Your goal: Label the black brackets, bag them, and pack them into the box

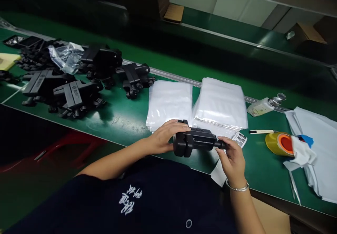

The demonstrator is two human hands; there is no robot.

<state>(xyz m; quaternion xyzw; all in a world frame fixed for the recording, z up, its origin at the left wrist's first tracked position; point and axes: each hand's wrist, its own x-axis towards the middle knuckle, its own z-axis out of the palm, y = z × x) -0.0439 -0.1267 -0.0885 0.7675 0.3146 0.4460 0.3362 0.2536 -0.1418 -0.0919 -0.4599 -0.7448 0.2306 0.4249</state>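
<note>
A black plastic phone-holder-like clamp device (202,139) is held level between both hands above the front edge of the bench. My left hand (167,135) wraps round its thick, rounded end, fingers over the top. At the other end, my right hand (233,156) pinches a narrow stem between thumb and fingers. Just behind the device lie two stacks of clear plastic bags, a left stack (170,102) and a taller right stack (221,102). Part of a printed label sheet (239,139) shows beside my right hand.
Several similar black devices (72,95) lie at the left, near a crumpled clear bag (67,57). On the right are a pump bottle (264,106), a brush (262,131), a yellow tin (273,143), tweezers (294,188) and white cloths (321,149). The green bench (126,121) has a rail behind.
</note>
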